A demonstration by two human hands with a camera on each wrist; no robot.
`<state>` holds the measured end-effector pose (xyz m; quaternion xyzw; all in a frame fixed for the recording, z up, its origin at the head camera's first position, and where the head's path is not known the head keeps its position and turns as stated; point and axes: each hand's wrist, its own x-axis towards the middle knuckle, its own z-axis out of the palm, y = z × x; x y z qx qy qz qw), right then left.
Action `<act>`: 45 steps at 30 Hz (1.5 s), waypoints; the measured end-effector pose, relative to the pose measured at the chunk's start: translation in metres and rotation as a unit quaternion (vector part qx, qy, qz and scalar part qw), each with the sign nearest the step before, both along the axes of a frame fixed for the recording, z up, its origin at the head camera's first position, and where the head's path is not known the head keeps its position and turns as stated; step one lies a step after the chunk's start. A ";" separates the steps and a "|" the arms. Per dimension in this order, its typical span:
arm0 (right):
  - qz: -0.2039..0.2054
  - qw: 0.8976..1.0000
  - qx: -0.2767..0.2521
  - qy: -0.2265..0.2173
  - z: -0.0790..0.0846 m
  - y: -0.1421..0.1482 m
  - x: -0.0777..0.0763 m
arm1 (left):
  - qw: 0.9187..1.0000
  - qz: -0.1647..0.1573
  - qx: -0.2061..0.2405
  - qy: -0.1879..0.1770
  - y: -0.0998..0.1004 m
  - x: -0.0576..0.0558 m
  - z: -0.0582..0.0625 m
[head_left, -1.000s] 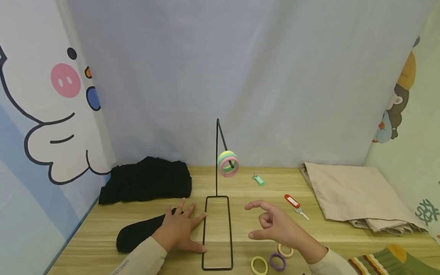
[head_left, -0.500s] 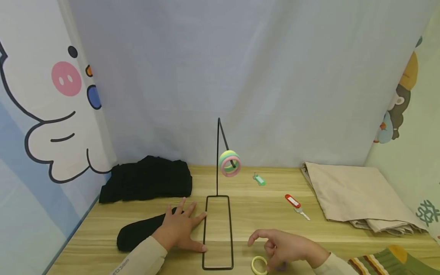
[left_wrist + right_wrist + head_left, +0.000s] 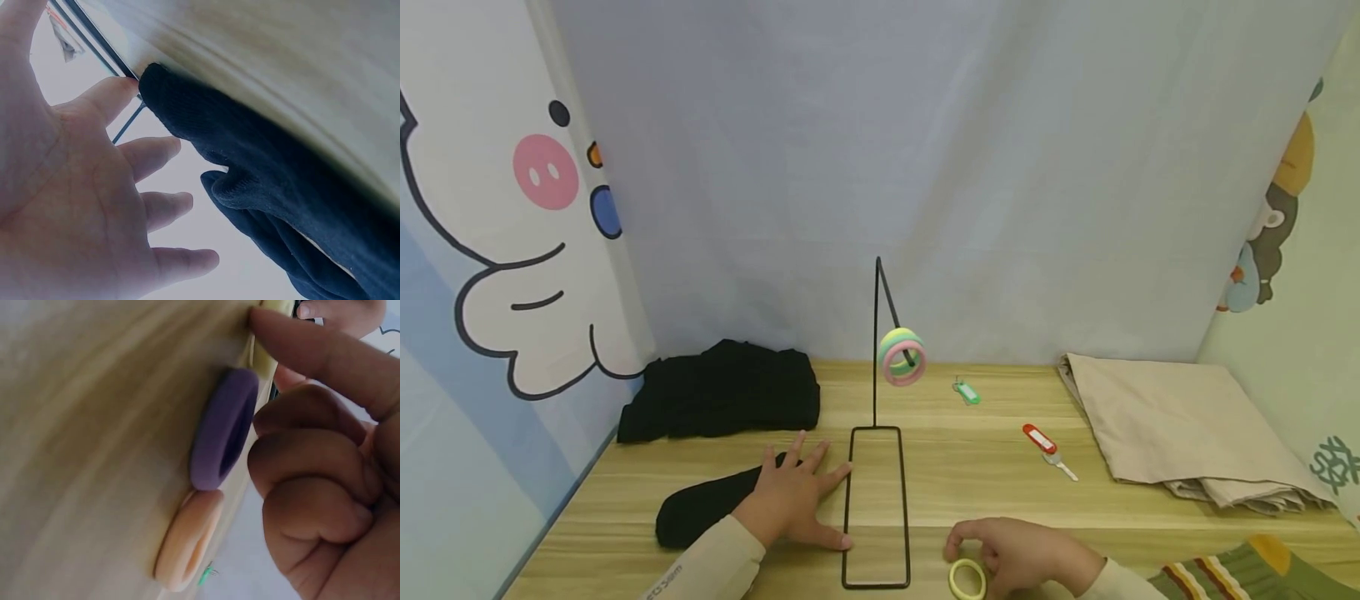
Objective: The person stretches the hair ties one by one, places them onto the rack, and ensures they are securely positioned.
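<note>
In the head view my right hand point(image 3: 1030, 554) is low on the table, index finger and thumb on either side of a yellow hair tie point(image 3: 953, 583) that lies flat. The thumb tip is partly hidden there. Beside this hand in the right wrist view lie a purple hair tie point(image 3: 212, 437) and a beige one point(image 3: 178, 544). My left hand point(image 3: 793, 500) rests with spread fingers, its thumb and index fingertip against the wire base point(image 3: 904, 508) of a black stand point(image 3: 876, 350). Pink, green and yellow hair ties point(image 3: 904, 382) hang on the stand's arm.
Black knitted cloth point(image 3: 700, 508) lies beside the left hand, with more folded black cloth point(image 3: 722, 392) behind. A green key tag point(image 3: 969, 392), a key with a red tag point(image 3: 1040, 438), folded beige cloth point(image 3: 1172, 425) and green striped socks point(image 3: 1232, 571) occupy the right side.
My right hand has moved down from above the table to the yellow hair tie, covering the purple and beige ones in the head view. The left hand has stayed in place.
</note>
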<state>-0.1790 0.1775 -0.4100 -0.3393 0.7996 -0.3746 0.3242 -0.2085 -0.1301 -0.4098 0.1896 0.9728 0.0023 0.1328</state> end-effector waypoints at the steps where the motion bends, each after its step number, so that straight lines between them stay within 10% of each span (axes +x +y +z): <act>1: -0.005 1.000 0.011 0.013 0.001 0.000 0.000 | 1.000 0.000 0.001 0.000 0.000 0.000 0.000; 16: -0.046 0.995 0.053 0.065 0.007 -0.007 0.006 | 1.000 -0.002 -0.007 0.005 0.001 -0.002 -0.002; 27: 0.001 0.986 -0.037 0.160 0.053 -0.020 0.012 | 1.000 0.000 -0.008 0.004 0.001 -0.001 0.000; 40: -0.024 0.948 -0.127 0.290 0.103 -0.037 0.031 | 1.000 0.005 -0.002 0.002 0.001 0.001 0.001; 45: -0.040 0.908 -0.214 0.357 0.127 -0.044 0.033 | 1.000 0.006 0.003 0.006 0.001 0.001 -0.001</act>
